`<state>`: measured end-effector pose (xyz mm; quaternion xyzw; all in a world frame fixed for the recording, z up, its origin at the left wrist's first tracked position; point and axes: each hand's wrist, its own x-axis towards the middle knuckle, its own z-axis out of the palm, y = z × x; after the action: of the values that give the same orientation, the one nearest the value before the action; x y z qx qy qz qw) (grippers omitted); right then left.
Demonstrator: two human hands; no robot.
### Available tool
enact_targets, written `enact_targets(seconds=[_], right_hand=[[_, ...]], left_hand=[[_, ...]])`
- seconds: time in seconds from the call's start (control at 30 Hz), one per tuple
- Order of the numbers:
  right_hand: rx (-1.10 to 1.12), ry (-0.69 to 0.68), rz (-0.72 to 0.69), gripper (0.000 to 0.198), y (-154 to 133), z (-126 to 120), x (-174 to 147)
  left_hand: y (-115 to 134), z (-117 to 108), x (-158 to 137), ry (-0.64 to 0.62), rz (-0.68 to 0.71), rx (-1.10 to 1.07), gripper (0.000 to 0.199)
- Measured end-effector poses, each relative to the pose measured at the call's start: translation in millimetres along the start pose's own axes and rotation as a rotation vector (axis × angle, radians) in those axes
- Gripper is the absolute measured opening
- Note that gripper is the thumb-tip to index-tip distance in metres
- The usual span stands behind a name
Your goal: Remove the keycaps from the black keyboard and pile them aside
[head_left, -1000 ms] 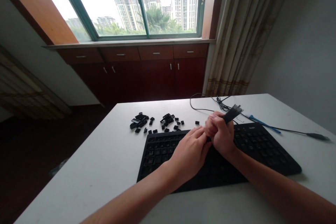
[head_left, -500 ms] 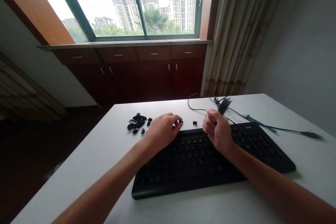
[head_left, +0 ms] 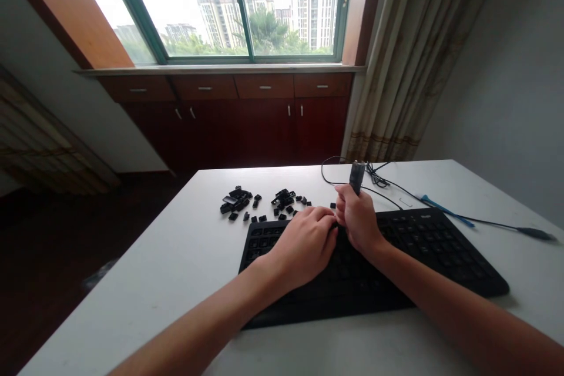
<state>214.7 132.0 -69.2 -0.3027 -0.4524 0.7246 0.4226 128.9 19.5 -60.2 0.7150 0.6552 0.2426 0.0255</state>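
Reading from left to right, a cluster of loose black keycaps [head_left: 235, 201] lies on the white table [head_left: 145, 288], left of centre in the frame. A second cluster of keycaps [head_left: 283, 197] lies near it, toward the middle. Below both clusters, the black keyboard [head_left: 361, 283] spans the lower centre to lower right. Key positions at its left end [head_left: 257, 243] appear bare; the keys at its right end [head_left: 449, 249] appear seated.

The left hand [head_left: 306, 242] is above the keyboard's centre-left, fingers curled together; whether they pinch a part cannot be told. The right hand [head_left: 359, 216], just beside it, is closed around an upright black tool [head_left: 356, 176]. One single keycap [head_left: 333, 205] sits immediately left of the right hand.

Farther right lie a coiled cable [head_left: 376, 176], a thin bent wire [head_left: 406, 202] and a blue tool [head_left: 447, 211].

Progress, as judged: partial. Many caps are off the keyboard and the right-end section looks complete; the loose caps are unplaced. The centre is largely hidden by the hands.
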Motion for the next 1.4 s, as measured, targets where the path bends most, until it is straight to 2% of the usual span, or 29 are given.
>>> enact_targets(seconds=[0.1,0.23,0.3,0.4,0.5,0.67,0.87,1.03,1.17,1.3,1.4], right_hand=[[0.058,-0.035,0.025,0.040,-1.3,0.4,-4.4],[0.130,-0.216,-0.137,0.039,-4.2,-5.3,-16.3],[0.170,-0.217,-0.208,0.039,-4.2,-7.3,-19.7],[0.183,-0.225,-0.239,0.039,-3.6,-6.9,-19.9],[0.188,-0.217,-0.228,0.039,-4.9,-4.7,-17.9],[0.261,-0.060,-0.203,0.039,-11.4,-5.8,-16.4],[0.201,-0.089,-0.016,0.042,-11.3,-9.8,-11.8],[0.197,-0.069,-0.017,0.043,-10.1,-4.6,-8.4],[0.219,-0.059,-0.013,0.042,-8.6,0.0,-7.0],[0.156,-0.004,0.007,0.042,-4.5,5.1,-10.1],[0.079,0.027,-0.047,0.042,-2.9,7.5,-14.5]], left_hand=[[9.6,9.7,-6.6,0.040,0.015,-0.040,0.029],[11.9,12.5,-7.0,0.038,0.069,-0.075,0.027],[10.9,11.8,-5.5,0.047,0.078,-0.114,0.027],[8.1,11.1,-4.1,0.061,0.068,-0.187,0.025],[4.7,12.3,-3.7,0.068,0.065,-0.218,0.023],[-3.9,6.6,-1.5,0.062,0.010,-0.190,0.019],[-32.6,-26.3,2.2,0.098,-0.146,0.092,0.021],[-48.5,-38.3,3.0,0.063,-0.216,0.211,0.025],[-37.5,-25.8,1.1,0.090,-0.120,0.119,0.025],[-18.8,-7.8,-7.6,0.054,0.017,0.037,0.026],[-11.3,-0.1,-16.6,0.058,0.048,0.009,0.027]])
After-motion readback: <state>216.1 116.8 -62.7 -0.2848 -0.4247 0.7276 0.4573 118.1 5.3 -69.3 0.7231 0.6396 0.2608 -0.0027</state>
